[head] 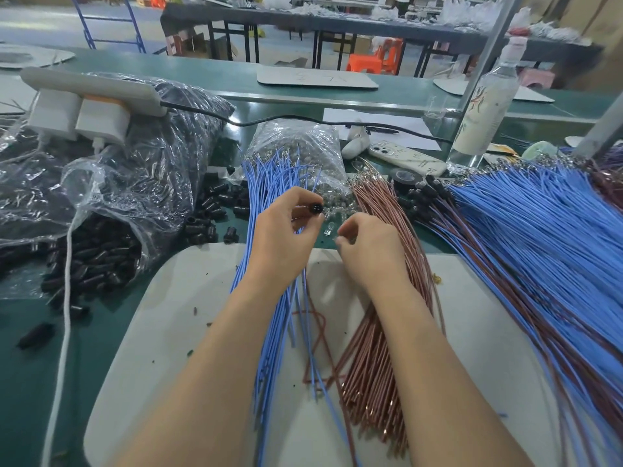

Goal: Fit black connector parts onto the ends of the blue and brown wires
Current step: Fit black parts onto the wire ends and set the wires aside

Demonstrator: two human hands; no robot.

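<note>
1. I view a factory hall with long benches. The near green workbench (pixel 40 348) carries a pale mat (pixel 168 315) beneath both forearms.
2. The left hand (pixel 283 237) is raised above the mat. Its thumb and forefinger pinch 1 black connector (pixel 316 207), whose end face with 2 holes is turned toward the camera.
3. The right hand (pixel 369 254) sits just right of the connector with its fingers curled and its thumb and forefinger tips close together. I cannot tell whether they hold anything.
4. The blue wires (pixel 269 183) lie in 1 bundle across the mat, passing under the left wrist, with their metal terminals pointing away from me.
5. The brown wires (pixel 381 332) lie in 1 bundle under the right hand and forearm.
6. An open clear bag of connectors (pixel 101 254) rests at the left. Loose connectors (pixel 215 210) are scattered on the bench between it and the blue wires.
7. A clear bag of small glass parts (pixel 303 146) lies beyond the hands.
8. A large fan of wires (pixel 539 237) covers the right side.
9. A phone (pixel 406 158), a tape roll (pixel 404 178) and a bottle (pixel 485 106) stand behind it.
</note>
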